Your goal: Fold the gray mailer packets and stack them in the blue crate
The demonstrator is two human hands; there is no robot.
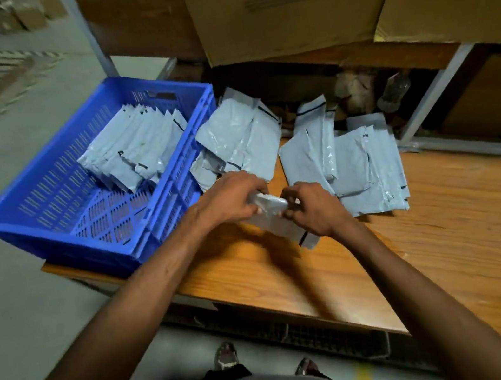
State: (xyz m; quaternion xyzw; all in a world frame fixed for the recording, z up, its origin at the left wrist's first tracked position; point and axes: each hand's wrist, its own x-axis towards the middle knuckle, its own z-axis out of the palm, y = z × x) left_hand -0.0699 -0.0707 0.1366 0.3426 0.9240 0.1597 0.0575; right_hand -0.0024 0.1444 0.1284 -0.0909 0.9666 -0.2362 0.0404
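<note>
Both hands are on 1 packet just above the surface, near its front-left part beside the crate. The left hand curls over the packet's upper end, fingers wrapped down around it; the right hand pinches the edge facing it, thumb and fingers bent. The packet looks half-doubled between them, its lower end with a dark strip trailing toward the person.

It seems to be thin, glossy plastic film — light, limp, and probably slick, so I'd guess a fold springs open unless pressed flat. Taking it at opposite edges, as here, looks the sound way; a 1-handed hold in the middle would likely let it sag.

Beyond the hands, 2 loose heaps of unfolded mailers lie on the surface — 1 heap against the crate's wall, the other heap to the right. Inside the crate a row of folded packets leans at the far side, most of its floor bare.
</note>
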